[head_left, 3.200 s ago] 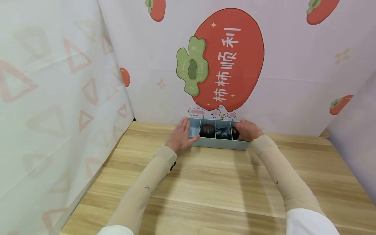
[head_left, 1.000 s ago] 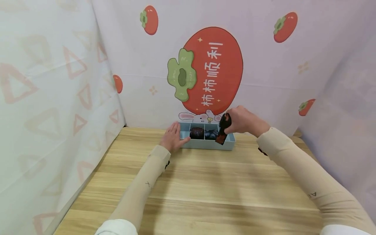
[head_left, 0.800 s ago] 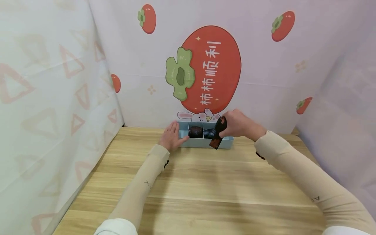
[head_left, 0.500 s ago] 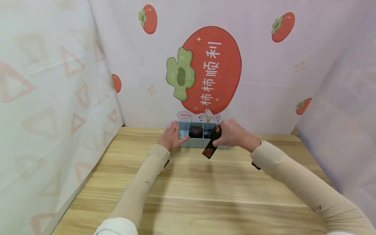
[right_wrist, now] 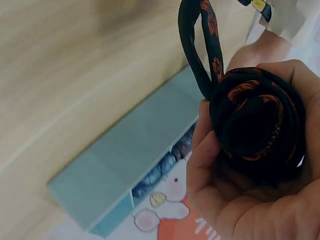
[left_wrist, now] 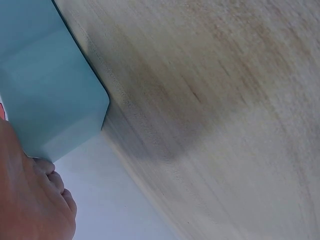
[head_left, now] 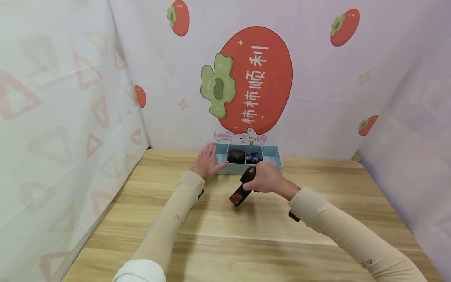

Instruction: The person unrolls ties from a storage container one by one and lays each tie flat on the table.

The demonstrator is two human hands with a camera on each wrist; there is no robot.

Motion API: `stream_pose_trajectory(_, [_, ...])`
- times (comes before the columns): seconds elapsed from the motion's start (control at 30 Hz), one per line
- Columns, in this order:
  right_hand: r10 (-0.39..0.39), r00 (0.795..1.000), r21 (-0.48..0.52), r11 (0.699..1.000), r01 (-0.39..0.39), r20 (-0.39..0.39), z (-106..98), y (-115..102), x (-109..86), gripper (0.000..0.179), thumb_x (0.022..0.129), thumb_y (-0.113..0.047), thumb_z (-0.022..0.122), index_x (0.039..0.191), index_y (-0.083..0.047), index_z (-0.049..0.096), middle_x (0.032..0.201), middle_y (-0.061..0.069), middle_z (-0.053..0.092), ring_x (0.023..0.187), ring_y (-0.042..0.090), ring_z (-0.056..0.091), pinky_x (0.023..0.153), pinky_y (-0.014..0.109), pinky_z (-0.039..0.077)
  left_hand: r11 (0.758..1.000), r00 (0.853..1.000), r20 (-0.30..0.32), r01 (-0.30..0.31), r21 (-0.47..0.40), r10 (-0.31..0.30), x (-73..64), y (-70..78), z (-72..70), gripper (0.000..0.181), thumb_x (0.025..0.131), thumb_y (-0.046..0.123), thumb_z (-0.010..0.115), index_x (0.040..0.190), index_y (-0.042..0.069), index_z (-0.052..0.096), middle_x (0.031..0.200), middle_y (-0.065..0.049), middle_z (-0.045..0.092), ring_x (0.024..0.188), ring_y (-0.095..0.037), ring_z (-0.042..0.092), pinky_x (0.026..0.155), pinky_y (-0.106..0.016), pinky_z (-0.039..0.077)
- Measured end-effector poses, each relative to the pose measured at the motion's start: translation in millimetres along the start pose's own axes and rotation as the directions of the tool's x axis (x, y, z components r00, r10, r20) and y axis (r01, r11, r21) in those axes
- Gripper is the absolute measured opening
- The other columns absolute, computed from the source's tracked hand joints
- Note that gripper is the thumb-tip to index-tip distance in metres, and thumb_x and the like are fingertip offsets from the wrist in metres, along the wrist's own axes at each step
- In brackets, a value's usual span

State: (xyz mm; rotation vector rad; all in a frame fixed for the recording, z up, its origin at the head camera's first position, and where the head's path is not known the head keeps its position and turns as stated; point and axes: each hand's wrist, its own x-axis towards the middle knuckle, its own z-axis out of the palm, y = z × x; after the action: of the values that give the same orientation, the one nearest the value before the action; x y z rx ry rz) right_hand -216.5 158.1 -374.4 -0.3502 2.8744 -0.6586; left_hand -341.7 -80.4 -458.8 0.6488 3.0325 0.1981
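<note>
My right hand (head_left: pixel 266 178) grips a rolled black necktie (head_left: pixel 241 195) with orange-red floral print, in front of the blue divided box (head_left: pixel 234 169). A length of the necktie hangs out toward the lower left. Seen from the right wrist, curled fingers and thumb surround the roll (right_wrist: pixel 255 125), and a loop stands out above it. My left hand (head_left: pixel 205 162) rests against the box's left end, fingers straight and thumb along the front wall. A dark reddish roll (head_left: pixel 236 156) and a dark blue patterned roll (head_left: pixel 254 157) fill the two middle compartments. Both end compartments are empty.
The box stands on a wooden table (head_left: pixel 218 243), close against the back cloth (head_left: pixel 320 129) printed with persimmons. Another patterned cloth (head_left: pixel 70 156) hangs along the left side, and a pale one (head_left: pixel 419 156) along the right.
My right hand lifted the rolled necktie out of the box's right end compartment, then carried it toward me and leftward over the front wall. The left hand stayed at the box's left end.
</note>
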Motion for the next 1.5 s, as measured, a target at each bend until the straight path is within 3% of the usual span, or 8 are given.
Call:
stream_pose_trajectory(0.07, [0.024, 1.0, 0.02, 1.0, -0.024, 0.001, 7.9, 0.1, -0.5, 0.039, 0.081, -0.035, 0.082, 0.06, -0.017, 0.055, 0.053, -0.006, 0.049, 0.052, 0.012, 0.049, 0.051, 0.026, 0.04, 1.0, 1.0, 0.005, 0.001, 0.005, -0.001, 0.4, 0.5, -0.8, 0.101, 0.105, 0.073, 0.035, 0.167, -0.003, 0.012, 0.178, -0.019, 0.009, 0.167, -0.032, 0.007, 0.136, -0.044, 0.012])
stream_pose_trajectory(0.3, [0.111, 0.994, 0.109, 0.988, -0.111, 0.006, 37.4, 6.8, -0.4, 0.043, 0.079, -0.035, 0.084, 0.06, -0.016, 0.05, 0.056, -0.005, 0.041, 0.054, 0.014, 0.041, 0.051, 0.028, 0.034, 1.0, 1.0, 0.02, 0.009, 0.007, -0.009, 2.2, 1.2, -1.7, 0.103, 0.104, 0.074, 0.032, 0.168, -0.003, 0.008, 0.178, -0.019, 0.005, 0.167, -0.033, 0.005, 0.136, -0.044, 0.012])
stream_pose_trajectory(0.43, [0.155, 0.988, 0.129, 0.98, -0.155, 0.009, 51.9, 11.9, -0.1, 0.042, 0.079, -0.038, 0.085, 0.063, -0.014, 0.055, 0.059, -0.003, 0.045, 0.057, 0.015, 0.044, 0.053, 0.028, 0.036, 1.0, 1.0, 0.019, 0.008, 0.006, -0.008, 2.9, 1.2, -1.7, 0.103, 0.104, 0.075, 0.032, 0.168, -0.002, 0.006, 0.178, -0.018, 0.005, 0.167, -0.032, 0.004, 0.136, -0.044, 0.011])
stream_pose_trajectory(0.6, [0.234, 0.972, 0.153, 0.961, -0.231, -0.001, 64.6, 15.1, -0.4, 0.044, 0.079, -0.043, 0.084, 0.087, -0.003, 0.068, 0.082, 0.008, 0.067, 0.071, 0.021, 0.06, 0.062, 0.031, 0.05, 1.0, 1.0, 0.012, 0.013, 0.003, -0.013, 2.9, 0.9, -1.4, 0.102, 0.104, 0.074, 0.033, 0.168, -0.002, 0.007, 0.178, -0.018, 0.004, 0.167, -0.032, 0.003, 0.136, -0.044, 0.01])
stream_pose_trajectory(0.7, [0.271, 0.963, 0.152, 0.952, -0.266, -0.011, 71.2, 17.2, 0.6, 0.055, 0.079, -0.046, 0.083, 0.102, 0.002, 0.069, 0.094, 0.013, 0.071, 0.078, 0.024, 0.065, 0.069, 0.036, 0.056, 1.0, 1.0, 0.009, 0.014, -0.001, -0.014, 2.9, 0.5, -1.7, 0.102, 0.104, 0.073, 0.035, 0.168, -0.002, 0.007, 0.178, -0.018, 0.004, 0.167, -0.032, 0.004, 0.136, -0.045, 0.011])
stream_pose_trajectory(0.83, [0.299, 0.954, 0.133, 0.946, -0.295, -0.007, 78.6, 19.1, 1.6, 0.06, 0.079, -0.048, 0.082, 0.108, 0.003, 0.069, 0.098, 0.015, 0.07, 0.081, 0.025, 0.067, 0.075, 0.04, 0.06, 1.0, 1.0, 0.014, 0.013, -0.009, -0.013, 4.8, -0.8, 0.6, 0.101, 0.105, 0.072, 0.035, 0.168, -0.003, 0.007, 0.178, -0.018, 0.004, 0.167, -0.032, 0.003, 0.136, -0.045, 0.01])
stream_pose_trajectory(1.27, [0.259, 0.966, 0.088, 0.962, -0.26, 0.018, 81.4, 21.5, 0.9, 0.054, 0.082, -0.049, 0.08, 0.098, 0.001, 0.067, 0.091, 0.014, 0.068, 0.074, 0.027, 0.064, 0.068, 0.041, 0.057, 0.999, 1.0, 0.009, 0.009, -0.036, -0.008, 12.3, -8.9, 11.2, 0.105, 0.103, 0.076, 0.034, 0.168, -0.002, 0.005, 0.178, -0.018, 0.003, 0.167, -0.032, 0.002, 0.136, -0.046, 0.011])
stream_pose_trajectory(1.5, [0.302, 0.952, 0.108, 0.946, -0.306, 0.052, 76.4, 28.6, -5.7, 0.067, 0.081, -0.06, 0.077, 0.105, 0.001, 0.067, 0.093, 0.015, 0.068, 0.074, 0.025, 0.064, 0.064, 0.034, 0.053, 0.999, 1.0, 0.023, 0.009, -0.033, -0.008, 10.7, -7.0, 7.8, 0.104, 0.104, 0.074, 0.034, 0.168, -0.001, 0.004, 0.178, -0.017, 0.001, 0.167, -0.032, 0.001, 0.136, -0.046, 0.009])
